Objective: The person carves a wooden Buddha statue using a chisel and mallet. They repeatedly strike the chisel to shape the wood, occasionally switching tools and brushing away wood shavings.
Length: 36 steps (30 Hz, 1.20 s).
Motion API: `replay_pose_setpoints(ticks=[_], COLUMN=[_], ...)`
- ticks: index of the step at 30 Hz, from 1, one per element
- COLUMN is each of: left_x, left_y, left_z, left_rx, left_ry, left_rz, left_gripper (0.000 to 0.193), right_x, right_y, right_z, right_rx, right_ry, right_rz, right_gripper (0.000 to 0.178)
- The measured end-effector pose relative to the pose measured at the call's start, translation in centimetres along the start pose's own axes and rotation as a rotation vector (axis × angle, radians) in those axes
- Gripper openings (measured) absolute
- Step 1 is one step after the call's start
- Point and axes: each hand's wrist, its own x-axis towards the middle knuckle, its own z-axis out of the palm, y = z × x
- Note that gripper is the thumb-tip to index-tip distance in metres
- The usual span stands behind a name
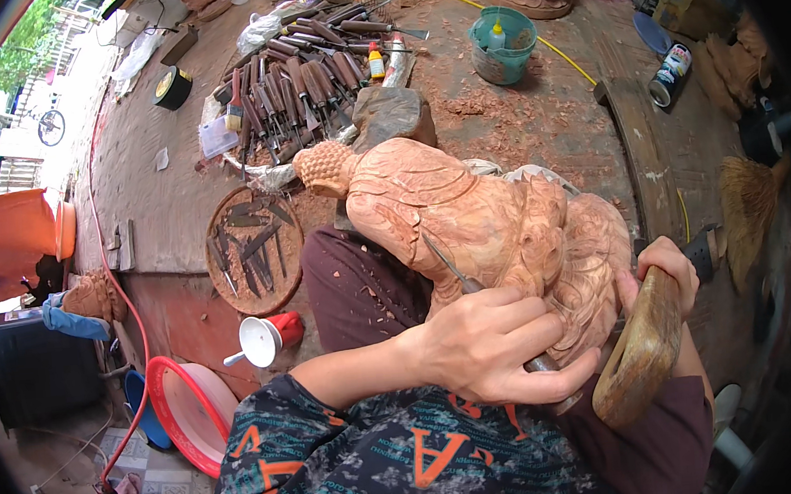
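A carved wooden figure [461,195] lies across my lap, its knobbly-haired head [324,168] pointing left and draped folds cut into its body. My left hand [487,347] is wrapped round a carving chisel [451,269]. The chisel's slim metal blade slants up and left, with its tip at the figure's surface; whether it touches I cannot tell. Part of its handle shows below my fingers. At the figure's right end, my right hand [672,272] grips a worn wooden mallet [641,353], which hangs near the chisel's butt end. The mallet partly hides my right forearm.
Many wooden-handled chisels [299,83] lie heaped beyond the figure, beside a wooden block [393,117]. A round tray [256,249] of blades sits left, near a red-and-white cup [273,338]. A green bucket [502,45], a beam [644,158] and a red hose [131,305] lie around.
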Motion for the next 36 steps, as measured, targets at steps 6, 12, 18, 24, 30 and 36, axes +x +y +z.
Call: replay_pose_setpoints(ticks=[6,12,18,24,30,36], left_x=[-0.2,-0.5,-0.3,-0.4,0.1,0.6], left_y=[-0.1,-0.2,-0.4,-0.8,-1.2,-1.9], left_z=[0.1,0.8,0.8,1.4,2.0,1.2], left_rx=[0.007,0.015,0.009,0.002,0.044,0.045], left_ry=[0.035,0.029,0.057,0.119,0.119,0.276], left_rz=[-0.012,-0.006,-0.002,0.008,-0.043,-0.095], left_gripper=[0.034,0.033,0.032,0.029,0.024,0.026], right_x=[-1.1,-1.5,-1.4,-1.4,-1.9,-0.3], right_y=[-0.2,-0.7,-0.9,-1.0,-1.4,-1.6], right_z=[0.2,0.3,0.6,0.7,0.7,-2.0], right_rx=[-0.028,-0.016,-0.001,-0.014,0.047,-0.071], right_ry=[0.024,0.021,0.017,0.019,0.076,-0.215], right_rz=[0.065,0.106,0.089,0.07,0.096,0.09], right_gripper=[0.033,0.033,0.032,0.032,0.032,0.033])
